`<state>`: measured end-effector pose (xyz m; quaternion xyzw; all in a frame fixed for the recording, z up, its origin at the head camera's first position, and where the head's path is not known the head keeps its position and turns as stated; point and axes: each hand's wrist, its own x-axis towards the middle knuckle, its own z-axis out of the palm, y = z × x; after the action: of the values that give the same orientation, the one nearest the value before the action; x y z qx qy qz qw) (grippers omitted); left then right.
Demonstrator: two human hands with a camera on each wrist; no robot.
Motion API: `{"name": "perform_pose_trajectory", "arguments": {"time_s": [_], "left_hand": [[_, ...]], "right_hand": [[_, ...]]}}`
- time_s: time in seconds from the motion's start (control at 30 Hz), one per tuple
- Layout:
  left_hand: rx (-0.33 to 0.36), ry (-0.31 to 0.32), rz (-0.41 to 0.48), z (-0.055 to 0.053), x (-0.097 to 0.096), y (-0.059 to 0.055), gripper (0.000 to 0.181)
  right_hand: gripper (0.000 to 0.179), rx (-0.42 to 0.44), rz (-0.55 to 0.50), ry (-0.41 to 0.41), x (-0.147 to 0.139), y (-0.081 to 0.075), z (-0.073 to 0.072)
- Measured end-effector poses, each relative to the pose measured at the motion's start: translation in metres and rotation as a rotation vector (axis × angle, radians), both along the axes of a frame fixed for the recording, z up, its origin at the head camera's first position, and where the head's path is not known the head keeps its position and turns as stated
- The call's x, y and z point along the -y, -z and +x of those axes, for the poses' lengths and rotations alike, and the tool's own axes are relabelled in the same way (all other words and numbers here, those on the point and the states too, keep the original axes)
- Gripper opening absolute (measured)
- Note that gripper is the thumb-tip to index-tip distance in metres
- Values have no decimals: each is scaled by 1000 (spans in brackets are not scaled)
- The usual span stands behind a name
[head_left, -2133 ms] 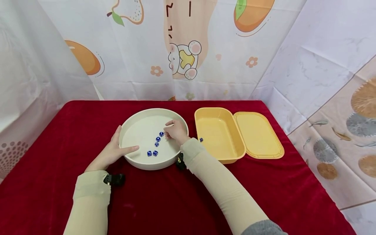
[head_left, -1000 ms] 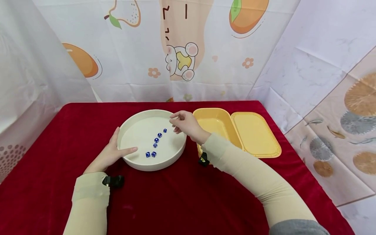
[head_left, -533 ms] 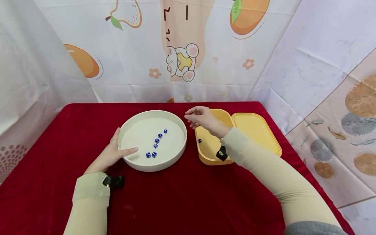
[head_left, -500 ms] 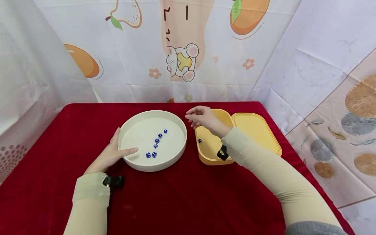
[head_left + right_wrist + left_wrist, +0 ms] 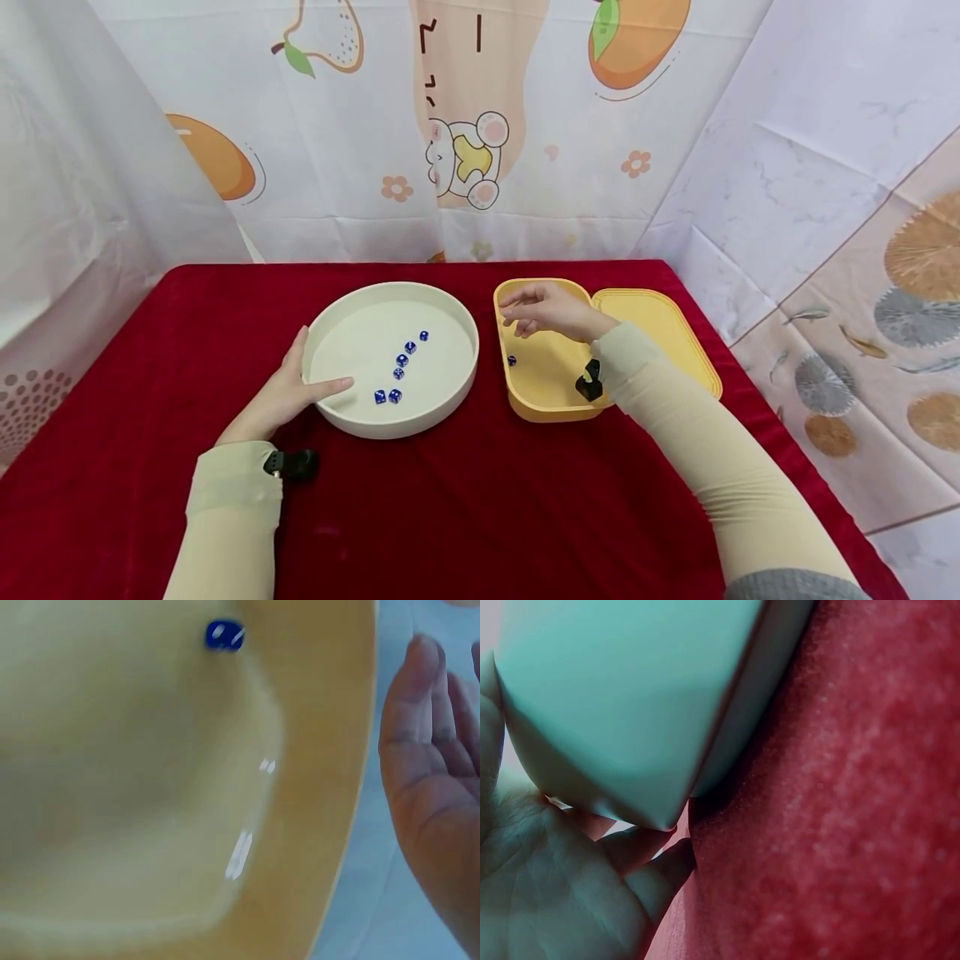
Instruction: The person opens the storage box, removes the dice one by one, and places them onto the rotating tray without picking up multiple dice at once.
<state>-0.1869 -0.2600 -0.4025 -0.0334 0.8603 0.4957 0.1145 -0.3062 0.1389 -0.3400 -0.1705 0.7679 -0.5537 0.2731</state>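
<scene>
My left hand grips the round off-white tray at its left side, thumb over the rim. In the left wrist view, fingers lie along the tray's lower edge. Several blue dice with white pips lie inside the tray, most in a slanting row. Over the yellow box is my right hand, fingers loosely bent, nothing seen between them. A single blue die rests in the box by its left wall. The right wrist view has that die too, with the hand beside the box rim.
A flat yellow lid lies right of the box, partly behind the right forearm. Dark red cloth covers the table. A printed curtain hangs behind it. Each wrist wears a small black camera.
My right hand has left the tray and moved right, over the box. A die at the upper end of the row, unseen at first, now shows. My left hand stays on the tray.
</scene>
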Motion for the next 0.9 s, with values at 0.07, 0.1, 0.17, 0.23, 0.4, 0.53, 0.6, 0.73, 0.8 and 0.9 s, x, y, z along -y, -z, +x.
{"name": "perform_pose_trajectory", "arguments": {"time_s": [0.07, 0.1, 0.17, 0.23, 0.4, 0.53, 0.6, 0.73, 0.8, 0.9], "left_hand": [[3, -1, -5, 0, 0, 0, 123], [6, -2, -7, 0, 0, 0, 124], [8, -3, -8, 0, 0, 0, 124], [13, -6, -9, -1, 0, 0, 124], [16, -10, -5, -1, -1, -1, 123], [18, -15, -3, -1, -1, 0, 123], [20, -17, -5, -1, -1, 0, 123], [20, -16, -4, -1, -1, 1, 123], [19, -16, -4, -2, -1, 1, 123], [15, -17, -1, -1, -1, 1, 123]], "right_hand": [[36, 8, 6, -20, -4, 4, -3], [37, 10, 9, -28, -6, 6, -4], [37, 15, 13, -38, -10, 10, -7], [38, 22, 14, -45, -12, 14, -9], [39, 55, -2, -38, -16, 23, -13], [37, 72, -3, -28, -17, 31, -16], [36, 83, 7, -28, -18, 35, -17], [36, 103, 39, -30, -19, 41, -18], [36, 107, 56, -31, -20, 43, -18], [36, 116, 66, -43, -19, 46, -18]]}}
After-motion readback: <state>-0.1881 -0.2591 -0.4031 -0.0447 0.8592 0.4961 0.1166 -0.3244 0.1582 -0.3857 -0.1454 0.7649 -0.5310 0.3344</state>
